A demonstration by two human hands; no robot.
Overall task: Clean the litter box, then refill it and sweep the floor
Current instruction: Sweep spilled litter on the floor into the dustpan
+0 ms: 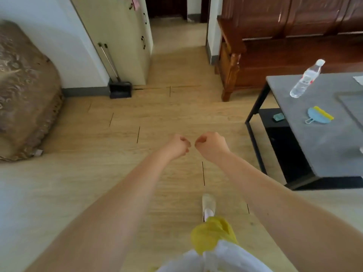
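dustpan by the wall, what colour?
Black, or a very dark grey. The dustpan stands on the floor against the white wall; the head view shows it best.

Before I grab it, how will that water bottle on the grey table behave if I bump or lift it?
The water bottle stands upright, tall and narrow, so a nudge would probably tip it, and on its side it would likely roll across the grey table. It looks like thin clear plastic, so probably light and a little squashy under a firm grip.

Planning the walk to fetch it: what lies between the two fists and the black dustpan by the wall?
Only bare wooden floor separates left hand, right hand and black dustpan, per the head view.
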